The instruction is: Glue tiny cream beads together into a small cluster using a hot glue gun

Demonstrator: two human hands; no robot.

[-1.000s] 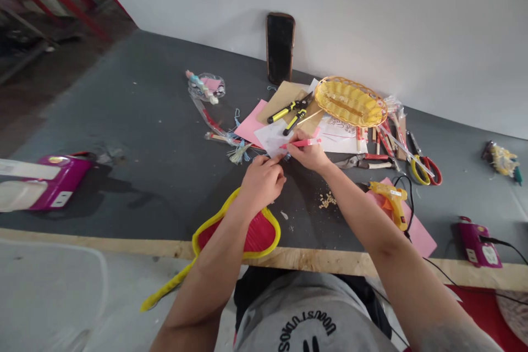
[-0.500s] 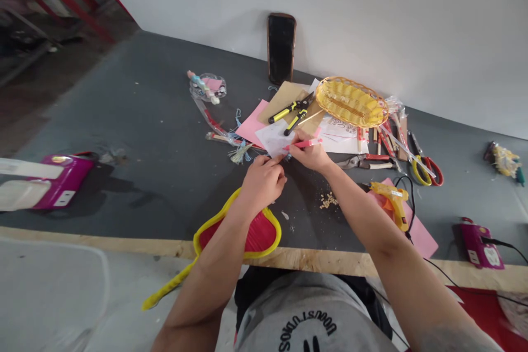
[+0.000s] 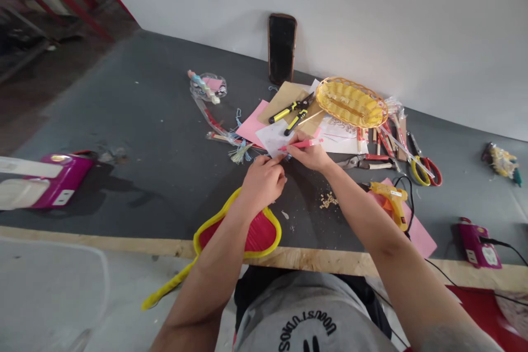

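Observation:
My right hand [image 3: 308, 153] grips a pink pen [image 3: 303, 144], its tip against the lower part of a small white sheet of paper [image 3: 274, 136]. Close beside it, my left hand [image 3: 264, 179] has its index finger stretched to the paper's near edge and its other fingers curled, holding the sheet. Yellow-and-black pliers [image 3: 297, 111] lie over the brown paper [image 3: 274, 100] and the white sheet's upper edge. Pale tassels [image 3: 240, 153] stick out left of the sheet. Beneath my left forearm is a red panel with a fuzzy yellow rim [image 3: 262, 234].
A yellow woven basket [image 3: 350, 103] stands behind the papers, near a phone [image 3: 281, 48] leaning on the wall. To the right are pruning shears [image 3: 367, 162], scissors [image 3: 424, 168] and a yellow glue gun [image 3: 391, 203] with a cord. Purple power sockets [image 3: 61, 179] stand at the left.
The pen tip has moved slightly left and down over the paper, along with my right hand. My left hand stays in place.

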